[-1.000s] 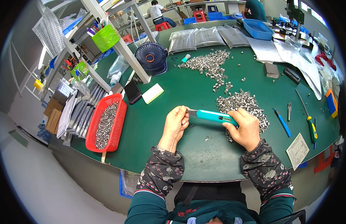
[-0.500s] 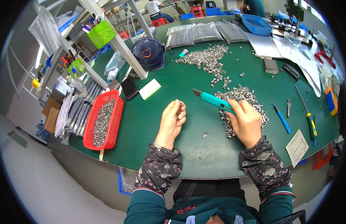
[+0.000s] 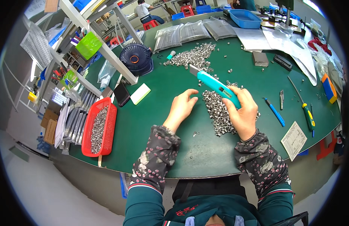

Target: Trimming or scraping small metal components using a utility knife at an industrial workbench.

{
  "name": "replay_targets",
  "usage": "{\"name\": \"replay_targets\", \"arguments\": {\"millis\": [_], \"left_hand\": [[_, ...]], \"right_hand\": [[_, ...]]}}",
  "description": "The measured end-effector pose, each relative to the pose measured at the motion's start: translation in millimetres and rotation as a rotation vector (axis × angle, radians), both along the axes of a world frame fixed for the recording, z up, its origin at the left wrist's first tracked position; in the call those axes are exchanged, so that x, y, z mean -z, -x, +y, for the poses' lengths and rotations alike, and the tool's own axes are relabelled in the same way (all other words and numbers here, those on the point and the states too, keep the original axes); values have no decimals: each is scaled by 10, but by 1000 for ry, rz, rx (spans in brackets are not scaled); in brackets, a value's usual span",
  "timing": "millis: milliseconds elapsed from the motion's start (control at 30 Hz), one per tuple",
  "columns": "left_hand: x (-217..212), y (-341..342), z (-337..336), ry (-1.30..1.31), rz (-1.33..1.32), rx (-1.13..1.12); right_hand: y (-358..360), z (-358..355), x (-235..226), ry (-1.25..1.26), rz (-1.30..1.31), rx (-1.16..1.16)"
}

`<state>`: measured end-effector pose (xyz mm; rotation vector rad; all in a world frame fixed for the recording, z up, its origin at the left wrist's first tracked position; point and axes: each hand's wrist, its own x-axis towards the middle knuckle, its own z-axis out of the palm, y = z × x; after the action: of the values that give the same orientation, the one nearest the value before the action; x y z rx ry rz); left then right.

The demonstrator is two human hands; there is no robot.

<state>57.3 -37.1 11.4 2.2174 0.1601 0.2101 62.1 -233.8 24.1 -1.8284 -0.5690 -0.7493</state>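
My right hand is closed around a teal utility knife, its blade extended and pointing up to the far left. Beneath the knife and right hand lies a near pile of small silvery metal rings, partly covered by that hand. To the left of this pile my left hand hovers over the green table, thumb and index finger apart, with nothing visible between them. Its other fingers are mostly hidden. Farther back spreads a second heap of small metal rings.
On the left stand a red basket of metal pieces, a phone, a white-green block and a fan. At right lie a blue-handled tool, a screwdriver and a paper slip. Plastic-wrapped bundles line the back.
My left hand has moved away from me toward the near pile, and its curled fingers have opened. The knife in my right hand is lifted higher. The whole view has shifted slightly.
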Motion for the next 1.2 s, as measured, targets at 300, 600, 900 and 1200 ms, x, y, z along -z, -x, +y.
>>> {"name": "replay_targets", "arguments": {"millis": [300,600,900,1200], "left_hand": [[135,-286,-159,-567,-57,-2],[-130,206,5,749,114,-31],[98,658,286,1299,-103,9],[161,633,426,1265,-134,16]], "right_hand": [[4,5,7,-28,-19,-32],[9,9,-10,-4,87,-68],[43,31,81,80,372,-361],[94,32,50,141,499,-471]]}}
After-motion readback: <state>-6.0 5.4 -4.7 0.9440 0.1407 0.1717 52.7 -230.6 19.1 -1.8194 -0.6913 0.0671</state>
